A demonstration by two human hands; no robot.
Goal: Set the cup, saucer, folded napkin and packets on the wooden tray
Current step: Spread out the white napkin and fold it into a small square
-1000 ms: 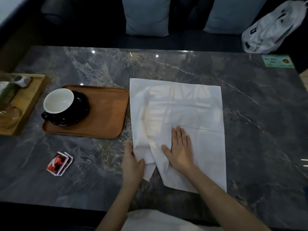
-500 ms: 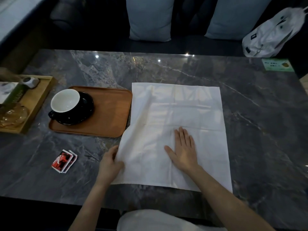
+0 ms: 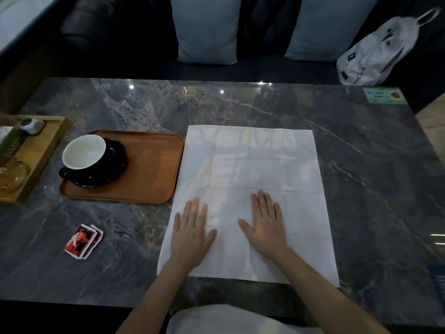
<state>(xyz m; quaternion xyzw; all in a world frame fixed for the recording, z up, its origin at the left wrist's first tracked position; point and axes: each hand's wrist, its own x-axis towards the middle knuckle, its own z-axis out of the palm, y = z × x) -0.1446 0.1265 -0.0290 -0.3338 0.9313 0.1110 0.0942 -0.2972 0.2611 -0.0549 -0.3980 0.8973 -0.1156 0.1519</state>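
Both hands lie flat with a wide-open grip, left hand (image 3: 191, 233) and right hand (image 3: 266, 227), pressing the white napkin (image 3: 250, 179) smooth on the counter (image 3: 361, 165). Folding likely comes next. The wooden tray (image 3: 149, 169) sits at nine o'clock, packets (image 3: 83, 241) at eight.

White bag (image 3: 378, 54), two cushions (image 3: 207, 27)

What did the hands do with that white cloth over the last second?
The left hand let go of the napkin's bunched left edge, spread it out, and now lies flat on it. The right hand stayed pressed flat. Cup, wooden tray and packets did not move.
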